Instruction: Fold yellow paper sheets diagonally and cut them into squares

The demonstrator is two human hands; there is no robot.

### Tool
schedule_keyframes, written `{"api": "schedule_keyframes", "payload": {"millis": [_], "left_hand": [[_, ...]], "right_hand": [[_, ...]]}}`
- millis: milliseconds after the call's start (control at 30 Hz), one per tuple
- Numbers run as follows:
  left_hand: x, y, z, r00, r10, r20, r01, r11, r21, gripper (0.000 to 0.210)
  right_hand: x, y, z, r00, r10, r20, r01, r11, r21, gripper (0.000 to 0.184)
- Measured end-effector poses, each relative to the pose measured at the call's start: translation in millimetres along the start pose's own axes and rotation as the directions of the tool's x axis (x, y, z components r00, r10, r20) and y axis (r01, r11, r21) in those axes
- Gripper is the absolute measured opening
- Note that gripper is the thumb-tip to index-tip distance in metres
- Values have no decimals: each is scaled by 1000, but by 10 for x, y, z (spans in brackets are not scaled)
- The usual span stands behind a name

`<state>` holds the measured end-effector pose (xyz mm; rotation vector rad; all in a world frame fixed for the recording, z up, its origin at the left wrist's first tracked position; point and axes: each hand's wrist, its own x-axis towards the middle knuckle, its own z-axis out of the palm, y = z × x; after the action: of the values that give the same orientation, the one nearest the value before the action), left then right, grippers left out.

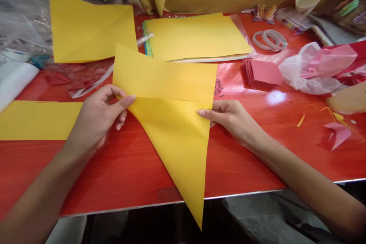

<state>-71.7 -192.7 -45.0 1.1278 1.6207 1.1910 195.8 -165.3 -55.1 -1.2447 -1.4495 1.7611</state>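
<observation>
Between my two hands is a sheet of yellow paper (pixel 168 129), creased across its middle. Its upper part is a wide strip, and the lower part narrows to a point that hangs past the table's front edge. My left hand (pixel 107 110) pinches the left end of the crease between thumb and fingers. On the right edge, at about the same height, my right hand (pixel 225 116) grips the paper with its thumb on top and the other fingers partly hidden behind. A yellow strip (pixel 37 120) lies flat beside my left forearm.
Behind stand a creased yellow sheet (pixel 91 30) and a stack of coloured paper (pixel 197 38). Tape rolls (pixel 271 40), a pile of red paper squares (pixel 263 73) and a white plastic bag (pixel 305 70) are at the right. Paper scraps (pixel 339 133) lie near the right edge of the red table (pixel 243 164).
</observation>
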Motion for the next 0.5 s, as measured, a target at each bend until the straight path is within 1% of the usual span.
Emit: {"api": "schedule_keyframes", "payload": {"millis": [67,133,233,500], "left_hand": [[8,10,-12,1000,-19,25,20,999,-34,25],[8,22,-23,1000,-10,26,11,999,-46,24],[3,33,-29,1000,11,23,-11,1000,-21,23],[0,32,-18,1000,-2,11,2,1000,12,20]], "right_hand": [[-2,-8,4,1000,9,-7,-10,1000,-14,17],[-5,-10,8,1000,19,-19,-20,1000,-17,18],[-7,-6,12,999,28,-23,-28,1000,-10,19],[0,-10,21,1000,13,-16,-13,1000,3,18]]}}
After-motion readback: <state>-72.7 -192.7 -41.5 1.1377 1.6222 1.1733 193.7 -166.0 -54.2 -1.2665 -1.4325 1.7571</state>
